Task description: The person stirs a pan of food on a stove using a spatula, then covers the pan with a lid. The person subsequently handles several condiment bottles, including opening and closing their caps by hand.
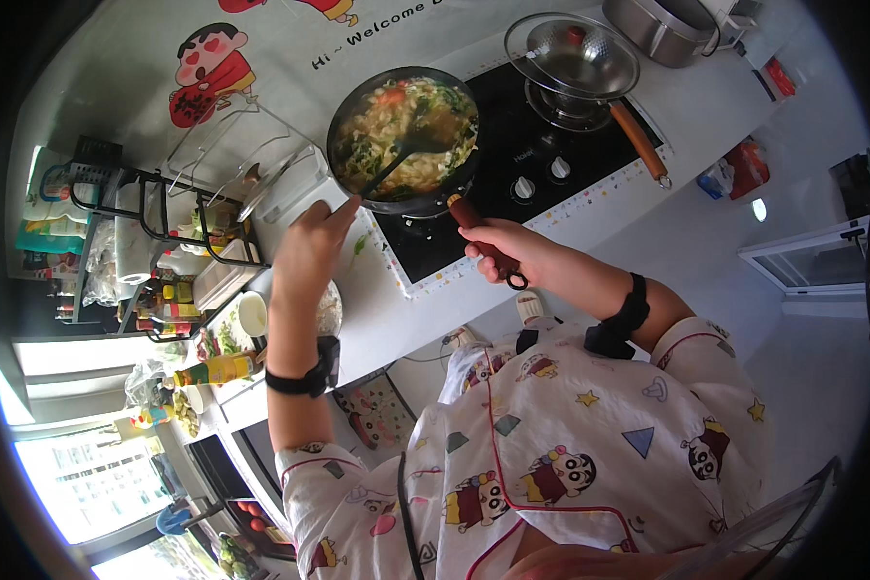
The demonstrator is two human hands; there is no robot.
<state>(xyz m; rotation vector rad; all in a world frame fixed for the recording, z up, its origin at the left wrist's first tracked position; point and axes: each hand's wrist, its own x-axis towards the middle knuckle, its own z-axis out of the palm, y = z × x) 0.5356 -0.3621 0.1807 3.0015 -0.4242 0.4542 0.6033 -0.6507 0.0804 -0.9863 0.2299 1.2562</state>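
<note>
A dark frying pan (343,106) with a wooden handle (466,215) is at the left side of the black gas stove. In it is a soupy mix (382,126) of pale pieces, leafy greens and a bit of red. My right hand (501,249) is closed around the pan's handle. To the left of the pan, my left hand (311,242) grips the black spatula (389,172) by its handle end. The spatula's head lies partly sunk in the food, so its exact shape is hard to make out.
On the stove's (493,126) far right burner sits a silver pan (590,72) under a glass lid, its wooden handle pointing toward me. A steel pot (662,34) stands beyond it. At left are a wire rack (227,145), a black shelf (169,213) with bottles, and a bowl (251,314).
</note>
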